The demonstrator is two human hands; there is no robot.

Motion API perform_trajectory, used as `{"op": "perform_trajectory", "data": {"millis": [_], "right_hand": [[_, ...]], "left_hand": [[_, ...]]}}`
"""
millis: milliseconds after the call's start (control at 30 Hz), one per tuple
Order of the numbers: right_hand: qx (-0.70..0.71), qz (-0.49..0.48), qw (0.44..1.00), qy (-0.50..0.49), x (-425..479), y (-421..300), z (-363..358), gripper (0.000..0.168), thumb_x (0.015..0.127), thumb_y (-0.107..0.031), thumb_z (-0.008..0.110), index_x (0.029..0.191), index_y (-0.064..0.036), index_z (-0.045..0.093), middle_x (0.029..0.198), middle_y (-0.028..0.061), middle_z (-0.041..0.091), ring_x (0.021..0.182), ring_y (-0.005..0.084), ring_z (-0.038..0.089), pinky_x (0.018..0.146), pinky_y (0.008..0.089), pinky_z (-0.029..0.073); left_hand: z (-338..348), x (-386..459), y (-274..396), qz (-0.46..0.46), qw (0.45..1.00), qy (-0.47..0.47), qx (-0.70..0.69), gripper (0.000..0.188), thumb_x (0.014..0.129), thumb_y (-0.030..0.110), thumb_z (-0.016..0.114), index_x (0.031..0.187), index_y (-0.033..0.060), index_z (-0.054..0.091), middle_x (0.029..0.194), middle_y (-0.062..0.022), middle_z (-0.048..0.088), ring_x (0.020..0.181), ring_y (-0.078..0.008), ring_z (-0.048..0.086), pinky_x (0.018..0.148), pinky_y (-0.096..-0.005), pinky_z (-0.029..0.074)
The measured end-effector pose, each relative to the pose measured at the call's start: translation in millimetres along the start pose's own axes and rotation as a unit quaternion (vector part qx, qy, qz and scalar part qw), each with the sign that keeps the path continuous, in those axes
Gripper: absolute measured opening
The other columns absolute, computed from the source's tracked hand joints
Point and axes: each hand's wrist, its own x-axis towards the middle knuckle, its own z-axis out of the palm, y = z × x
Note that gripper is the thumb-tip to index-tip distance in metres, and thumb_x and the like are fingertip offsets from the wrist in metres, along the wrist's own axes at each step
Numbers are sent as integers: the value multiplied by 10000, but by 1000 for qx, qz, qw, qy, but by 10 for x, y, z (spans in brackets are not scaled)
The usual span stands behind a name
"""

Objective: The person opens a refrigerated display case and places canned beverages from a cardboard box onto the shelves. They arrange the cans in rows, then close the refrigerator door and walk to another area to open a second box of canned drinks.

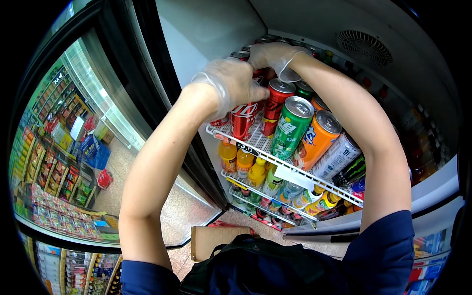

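Observation:
Both hands wear thin clear gloves and reach over the upper wire shelf (pixel 258 147) of a drinks fridge. My left hand (pixel 236 83) is above a red soda can (pixel 242 123) at the shelf's left end, its fingers partly hidden. My right hand (pixel 271 57) is farther back among red cans, fingers hidden behind the left hand and the cans. Beside them stand another red can (pixel 277 101), a green can (pixel 292 129), an orange can (pixel 318 138) and a white can (pixel 337 156). What either hand holds cannot be made out.
Bottles of yellow and orange drinks (pixel 258 171) fill the lower shelves. The glass door (pixel 73 147) stands open at the left, with store shelves seen through it. An open cardboard box (pixel 217 239) lies on the floor below. A round fan grille (pixel 365 47) is on the fridge's inner wall.

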Motion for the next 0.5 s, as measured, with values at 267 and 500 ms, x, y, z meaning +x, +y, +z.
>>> {"op": "perform_trajectory", "data": {"millis": [267,500], "right_hand": [[50,4,998,22,125,134,23,521,657,-338,726,1024,22,642,974,157,661,787,249,670,682,327,531],[17,-27,998,52,85,132,52,351,676,-288,689,924,-39,692,835,164,671,707,255,640,672,363,479]], "left_hand": [[300,138,-173,22,998,50,-12,513,767,390,686,1000,-55,585,866,-224,637,854,-343,629,766,-392,495],[286,299,-283,9,1000,2,-15,539,751,283,708,1164,-20,540,1058,-205,623,998,-312,602,876,-367,465]]}}
